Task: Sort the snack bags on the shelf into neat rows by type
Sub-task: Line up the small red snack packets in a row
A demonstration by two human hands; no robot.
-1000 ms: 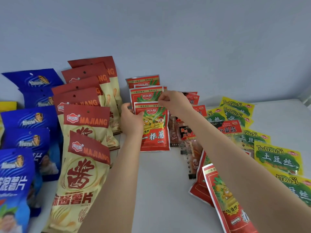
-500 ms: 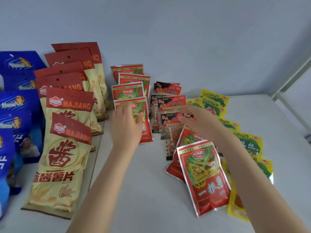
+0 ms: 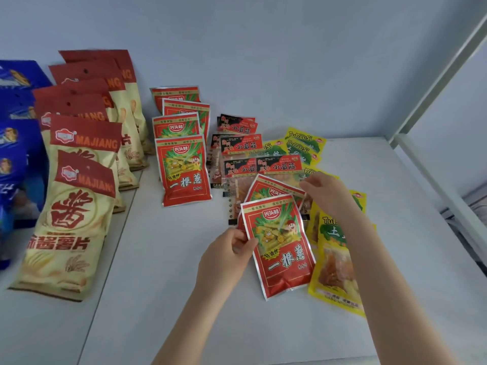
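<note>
The left hand [image 3: 232, 255] has its grip pinching the left edge of a red scallion-snack bag [image 3: 279, 246], thumb on top and fingers beneath. That bag lies on the white shelf [image 3: 163, 259] near the front, overlapping a second red bag [image 3: 274, 187] of the same type just behind it. The right hand [image 3: 325, 192] hovers over the loose pile with its fingers loosely curled, its fingertips touching the upper right corner of that second bag; I cannot tell whether its grip has closed on anything.

Behind and to the left, four more red bags [image 3: 184, 169] stand in a neat overlapping row running towards the back wall. Left of them runs a row of tall beige-and-red MAJIANG crisp bags [image 3: 76, 201], and blue bags [image 3: 15, 143] fill the far left edge. Between the red row and the right hand lie black-and-red gluten-strip packets [image 3: 242, 144], jumbled, with yellow TuDouSi bags [image 3: 303, 140] fanned out beside and under the right forearm
</note>
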